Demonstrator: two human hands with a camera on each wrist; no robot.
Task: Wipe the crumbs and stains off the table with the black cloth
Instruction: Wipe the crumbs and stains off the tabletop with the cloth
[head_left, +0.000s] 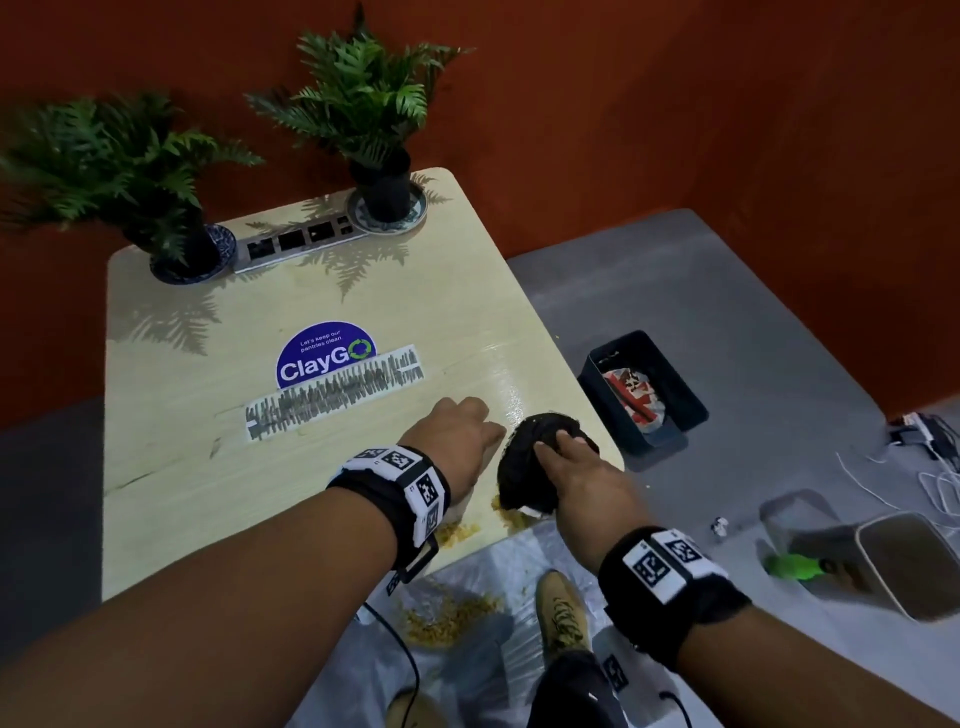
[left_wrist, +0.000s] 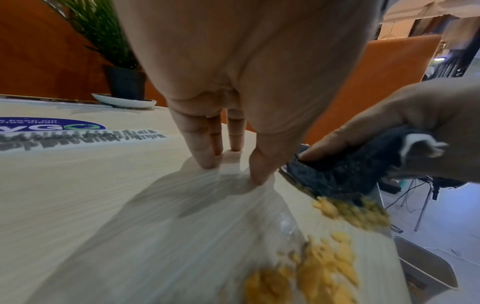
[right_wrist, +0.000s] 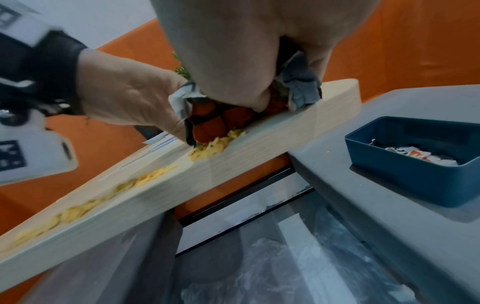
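Observation:
My right hand (head_left: 576, 478) grips the bunched black cloth (head_left: 535, 457) and presses it on the pale wooden table (head_left: 208, 493) near its front right corner. Yellow crumbs (head_left: 506, 514) lie just in front of the cloth along the table's near edge; more crumbs (head_left: 462, 532) sit beside my left wrist. My left hand (head_left: 457, 431) lies next to the cloth with straight fingers (left_wrist: 205, 148) pressing a clear plastic sheet (left_wrist: 207, 236) to the tabletop. In the right wrist view the cloth (right_wrist: 301, 88) touches a crumb pile (right_wrist: 213, 146) at the edge.
The plastic sheet (head_left: 519, 561) hangs to the floor and holds fallen crumbs (head_left: 452, 618). A blue bin (head_left: 670, 364) with paper scraps stands on the grey surface to the right. Two potted plants (head_left: 379, 104) and a power strip (head_left: 296, 241) line the table's far edge.

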